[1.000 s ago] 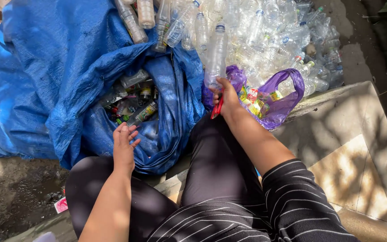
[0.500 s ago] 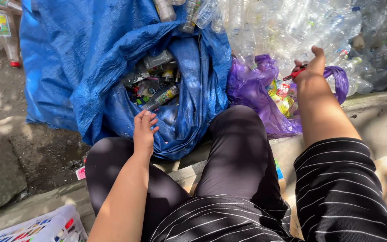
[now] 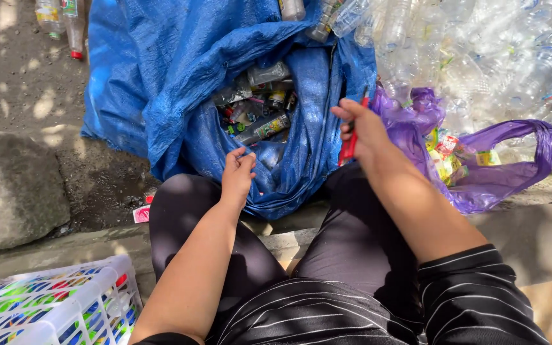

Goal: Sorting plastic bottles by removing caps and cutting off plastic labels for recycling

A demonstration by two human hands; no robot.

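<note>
I sit with a big blue sack [image 3: 180, 96] open between my knees; plastic bottles [image 3: 257, 108] lie inside it. My left hand [image 3: 237, 176] rests on the sack's near rim, fingers loosely curled and pinching the blue fabric. My right hand [image 3: 362, 131] hovers at the sack's right edge and grips a thin red tool [image 3: 351, 144], likely a small cutter, pointing down. A purple plastic bag [image 3: 480, 172] with colourful labels inside lies just right of that hand.
A heap of clear plastic bottles [image 3: 480, 57] fills the upper right. A white plastic basket [image 3: 65, 306] with colourful contents stands at lower left. A large grey stone [image 3: 7, 191] sits left, and loose bottles [image 3: 59, 19] lie on the dirt at top left.
My right hand has drawn back left from the bottle heap beyond the purple bag to the sack's right edge, still holding the red tool. My left hand stays on the sack's rim.
</note>
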